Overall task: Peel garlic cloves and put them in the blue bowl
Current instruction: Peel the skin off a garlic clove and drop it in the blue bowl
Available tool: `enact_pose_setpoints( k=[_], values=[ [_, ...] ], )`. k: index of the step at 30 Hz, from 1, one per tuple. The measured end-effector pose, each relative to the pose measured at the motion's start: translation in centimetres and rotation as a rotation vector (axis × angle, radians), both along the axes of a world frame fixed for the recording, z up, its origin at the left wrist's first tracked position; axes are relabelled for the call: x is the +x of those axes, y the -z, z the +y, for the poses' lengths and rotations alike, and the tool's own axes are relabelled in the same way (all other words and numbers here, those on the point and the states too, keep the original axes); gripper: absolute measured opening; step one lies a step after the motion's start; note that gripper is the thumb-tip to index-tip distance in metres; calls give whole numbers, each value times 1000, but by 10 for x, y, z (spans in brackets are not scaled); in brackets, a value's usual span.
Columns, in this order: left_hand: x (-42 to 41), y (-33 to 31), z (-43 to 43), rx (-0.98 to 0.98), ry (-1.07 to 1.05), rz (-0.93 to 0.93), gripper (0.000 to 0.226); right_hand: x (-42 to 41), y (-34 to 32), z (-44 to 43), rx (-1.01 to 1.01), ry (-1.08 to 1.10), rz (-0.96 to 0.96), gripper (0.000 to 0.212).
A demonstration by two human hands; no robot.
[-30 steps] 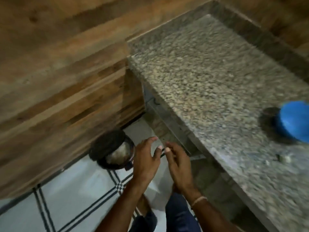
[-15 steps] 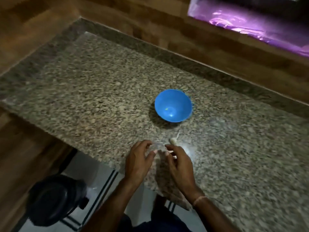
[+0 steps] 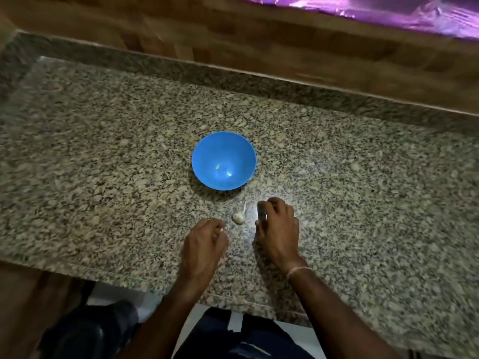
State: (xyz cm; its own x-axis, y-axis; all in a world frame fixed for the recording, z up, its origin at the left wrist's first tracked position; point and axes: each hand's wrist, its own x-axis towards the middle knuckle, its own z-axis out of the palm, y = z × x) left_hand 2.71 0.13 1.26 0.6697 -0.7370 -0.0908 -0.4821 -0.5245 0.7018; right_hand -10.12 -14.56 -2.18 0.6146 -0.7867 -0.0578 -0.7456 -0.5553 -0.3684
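Observation:
The blue bowl (image 3: 224, 160) stands in the middle of the granite counter with only a tiny pale speck inside. A small garlic piece (image 3: 238, 217) with a thin stalk lies on the counter just in front of the bowl. My left hand (image 3: 204, 242) rests to the garlic's left, fingers bunched together; a white fleck shows at the fingertips, and I cannot tell if it grips anything. My right hand (image 3: 278, 229) is to the garlic's right, fingers arched down onto the counter, not touching the garlic. A grey glint under its index finger is too blurred to identify.
The granite counter (image 3: 103, 177) ends in a front edge near my wrists and a raised granite lip at the back, under a wooden wall (image 3: 259, 45). A dark round bin (image 3: 85, 332) stands on the floor at lower left. Purple plastic (image 3: 388, 11) lies top right.
The view swung from the floor and bin up to the counter. Both hands moved forward over the counter and now flank the garlic, with fingers more curled than before.

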Motion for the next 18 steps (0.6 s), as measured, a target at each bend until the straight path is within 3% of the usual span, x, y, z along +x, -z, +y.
enact_pose_setpoints(
  k=[4, 10, 13, 16, 18],
  values=[
    [37, -31, -48, -126, -54, -47, 14, 1, 2, 4, -19, 30, 6, 41],
    [80, -33, -91, 36, 64, -209, 28, 1, 0, 8, 7, 48, -26, 42],
    [59, -43, -77, -123, 59, -389, 21, -2, 0, 8, 27, 52, -62, 42],
    [11, -32, -48, -149, 126, -237, 12, -7, 3, 5, 64, 37, -119, 43],
    [-12, -8, -34, -63, 143, -81, 24, -12, 6, 3, 93, 13, -160, 44]
  ],
)
